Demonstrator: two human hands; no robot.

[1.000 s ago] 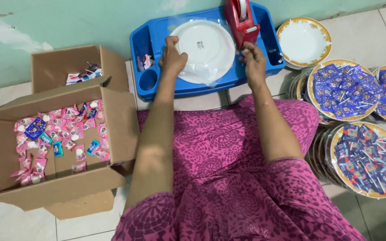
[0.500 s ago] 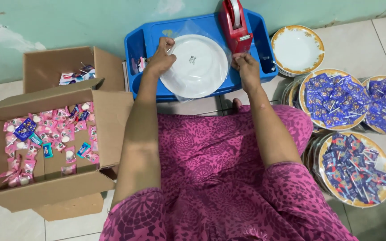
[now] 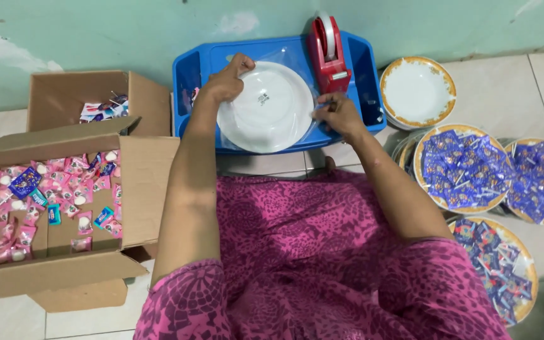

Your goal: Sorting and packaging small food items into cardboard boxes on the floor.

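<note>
Left hand: your left hand [image 3: 226, 80] grips the upper left rim of the white plate [image 3: 266, 107], fingers curled over its edge.
Right hand: your right hand [image 3: 337, 113] pinches the clear plastic wrap [image 3: 313, 129] at the plate's right edge, fingers closed on it; what else they hold is too small to tell.
White plate: it lies upside down in the blue tray [image 3: 357, 63], a small dark mark near its middle, the plastic wrap spread under and around it.
Blue tray: it sits on the tiled floor [image 3: 536, 82] against the green wall [image 3: 96, 31], with side compartments at left and right.
Tape dispenser: the red tape dispenser [image 3: 326, 50] stands in the tray just beside the plate's upper right, close above your right hand.
Near cardboard box: the open cardboard box [image 3: 140, 189] to your left holds many small pink sweet wrappers, with a few blue and teal ones among them.
Far cardboard box: the smaller box [image 3: 64, 94] behind it holds a few mixed wrappers in one corner.
Empty plate: a gold-rimmed plate [image 3: 417, 92] lies on a stack right of the tray.
Filled plates: three wrapped plates [image 3: 458, 167] heaped with blue sachets lie to your right.
</note>
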